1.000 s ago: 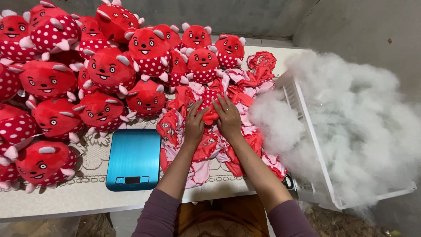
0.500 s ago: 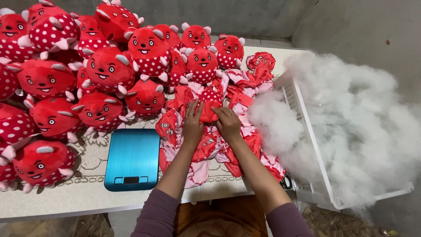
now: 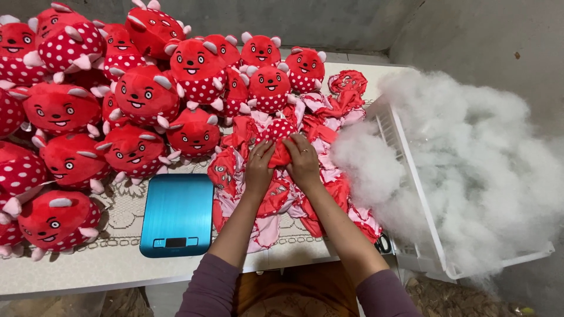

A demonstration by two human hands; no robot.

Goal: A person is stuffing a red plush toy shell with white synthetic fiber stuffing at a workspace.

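Left hand: the left hand (image 3: 259, 166) is down on the heap, just right of the blue scale (image 3: 177, 214), fingers curled and pinching a red fabric skin (image 3: 281, 154).
Right hand: the right hand (image 3: 304, 162) sits beside the left one, farther from the scale, fingers bent and gripping the same skin from the other side. One ring shows on each hand.
Fabric skin: one unstuffed red piece, bunched between both hands, on top of the pile of flat skins (image 3: 276, 196).
Pile: red and pink empty skins overlapping, touching the scale's right edge; too tangled to count.
Scale: one, flat on the white table (image 3: 88, 273), near its front edge.
Stuffed toys: roughly twenty red spotted plush toys (image 3: 135, 97) crowd behind and left of the scale; exact count unclear.
Bin: one white slatted bin (image 3: 411, 194), far right of the scale.
Stuffing: white fibre stuffing (image 3: 487, 170) billows out over the bin.
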